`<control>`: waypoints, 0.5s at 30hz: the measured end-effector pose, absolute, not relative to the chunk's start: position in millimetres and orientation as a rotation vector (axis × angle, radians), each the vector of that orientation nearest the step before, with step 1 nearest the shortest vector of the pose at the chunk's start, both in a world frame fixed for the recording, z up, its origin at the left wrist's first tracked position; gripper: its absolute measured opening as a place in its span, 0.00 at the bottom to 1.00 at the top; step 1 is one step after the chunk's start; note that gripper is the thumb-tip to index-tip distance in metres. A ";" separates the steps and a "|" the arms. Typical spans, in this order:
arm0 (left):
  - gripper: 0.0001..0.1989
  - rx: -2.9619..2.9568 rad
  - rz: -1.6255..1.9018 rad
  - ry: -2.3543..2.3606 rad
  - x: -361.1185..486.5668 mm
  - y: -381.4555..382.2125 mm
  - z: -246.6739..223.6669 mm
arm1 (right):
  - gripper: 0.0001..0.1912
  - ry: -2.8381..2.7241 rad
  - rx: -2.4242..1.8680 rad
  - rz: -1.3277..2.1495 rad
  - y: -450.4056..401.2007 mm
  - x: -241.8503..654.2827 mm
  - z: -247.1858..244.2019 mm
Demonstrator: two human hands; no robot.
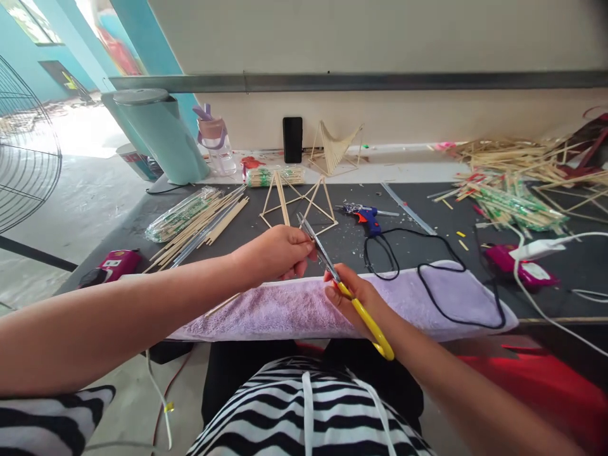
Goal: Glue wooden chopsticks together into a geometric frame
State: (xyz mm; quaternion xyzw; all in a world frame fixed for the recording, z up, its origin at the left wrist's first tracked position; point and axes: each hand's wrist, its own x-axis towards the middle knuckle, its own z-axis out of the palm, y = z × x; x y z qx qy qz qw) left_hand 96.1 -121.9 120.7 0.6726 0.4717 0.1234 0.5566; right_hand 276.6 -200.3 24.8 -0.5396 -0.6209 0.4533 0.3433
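Observation:
My right hand (354, 288) is closed around a pair of scissors (370, 326) with yellow handles. Their metal blades point up and away, slightly apart, beside the fingertips of my left hand (287, 250). That hand is pinched shut on a thin wooden stick (222, 306), whose near end shows below my forearm over the towel; the rest is hidden by my hand and arm. Just beyond my hands stands a frame of glued sticks (311, 206), with triangular sides. A lilac towel (285, 310) lies under both hands along the table's front edge.
Right of the frame lies a blue glue gun (368, 221), its black cord looping onto the towel. Bundled sticks (204, 228) lie left; packaged sticks (522, 202) are heaped right. A phone (292, 139), a bottle (216, 145) and another stick model (335, 149) stand behind.

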 end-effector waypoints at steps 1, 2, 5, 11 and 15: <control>0.09 1.648 0.309 1.139 96.2 -122.3 119.1 | 0.12 -1.617 -1.394 1.190 -200.1 276.7 28.1; 0.10 1.710 0.322 1.168 96.6 -122.5 117.6 | 0.12 -1.619 -1.384 1.206 -199.5 276.7 30.7; 0.10 1.921 0.351 1.232 96.9 -120.1 112.7 | 0.13 -1.611 -1.387 1.223 -195.7 276.3 32.8; 0.15 2.283 0.458 1.198 94.0 -109.6 102.4 | 0.12 -1.628 -1.436 1.166 -189.7 276.1 21.0; 0.12 1.937 0.309 1.228 103.0 -118.3 102.0 | 0.13 -1.482 -1.366 1.187 -187.9 274.4 18.3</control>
